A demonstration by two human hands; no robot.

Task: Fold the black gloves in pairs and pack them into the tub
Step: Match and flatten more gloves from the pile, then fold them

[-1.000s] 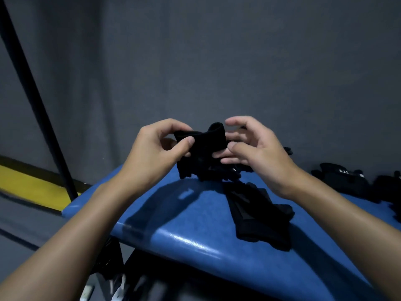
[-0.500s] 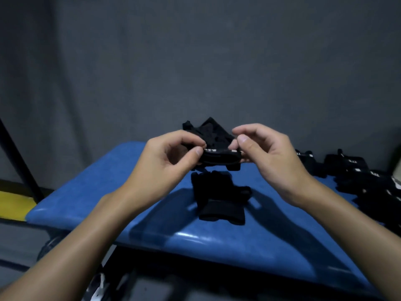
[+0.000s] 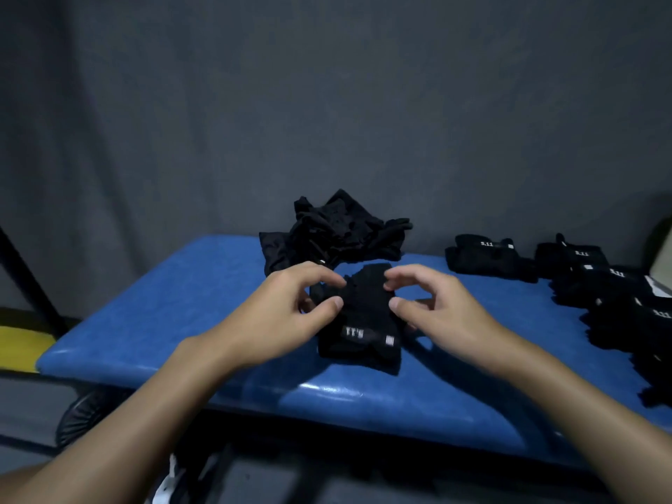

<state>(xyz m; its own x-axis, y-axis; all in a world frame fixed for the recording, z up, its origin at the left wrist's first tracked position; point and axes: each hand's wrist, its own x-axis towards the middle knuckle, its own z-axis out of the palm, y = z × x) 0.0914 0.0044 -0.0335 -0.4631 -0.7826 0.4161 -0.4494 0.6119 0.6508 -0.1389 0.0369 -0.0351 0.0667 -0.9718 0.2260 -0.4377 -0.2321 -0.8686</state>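
A black glove (image 3: 363, 314) with a white 5.11 label lies flat on the blue table (image 3: 174, 314), stacked on a second glove. My left hand (image 3: 287, 311) pinches its left edge between thumb and curled fingers. On the opposite side, my right hand (image 3: 440, 311) pinches the right edge the same way. Just behind them, a loose heap of black gloves (image 3: 338, 231) sits at the table's back edge. No tub can be made out with certainty.
Several folded glove bundles (image 3: 487, 254) line the right side of the table, reaching its right edge. A pale object (image 3: 663, 249) shows at the far right. A grey wall stands close behind. A black pole (image 3: 25, 271) leans at the left.
The glove that both hands held up in the air now lies on the glove on the table. Both hands came down with it, and the view has shifted right.
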